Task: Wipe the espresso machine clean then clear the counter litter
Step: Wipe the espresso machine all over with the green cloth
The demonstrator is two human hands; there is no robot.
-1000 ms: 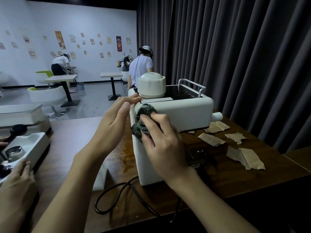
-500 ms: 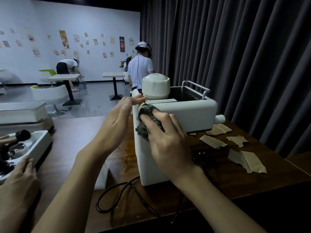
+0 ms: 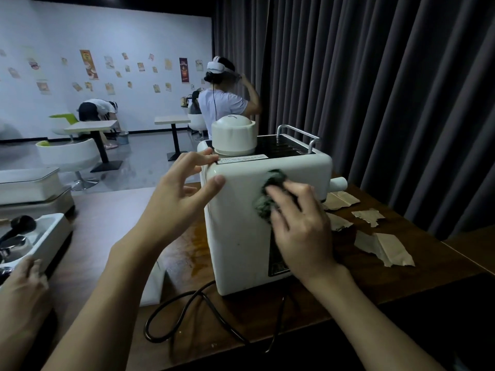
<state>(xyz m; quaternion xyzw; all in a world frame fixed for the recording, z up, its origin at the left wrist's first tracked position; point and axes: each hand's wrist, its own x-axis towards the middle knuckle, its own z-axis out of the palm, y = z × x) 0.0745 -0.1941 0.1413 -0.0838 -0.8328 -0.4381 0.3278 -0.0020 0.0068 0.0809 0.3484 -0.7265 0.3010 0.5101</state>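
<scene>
Right hand (image 3: 300, 226) flat, fingers straight, pressing dark cloth (image 3: 267, 202) against espresso machine (image 3: 238, 236) side, on counter (image 3: 439, 266). Left hand (image 3: 182, 194) spread, bracing top corner at 10 o'clock against sliding. Torn paper scraps (image 3: 383, 247) at 3 o'clock, untouched.

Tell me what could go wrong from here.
The right hand presses the cloth against the espresso machine; only the left hand steadies it, so it might slide. The power cord loops near the counter edge and could snag an arm. The brown spill beside the machine could spread underneath.
</scene>
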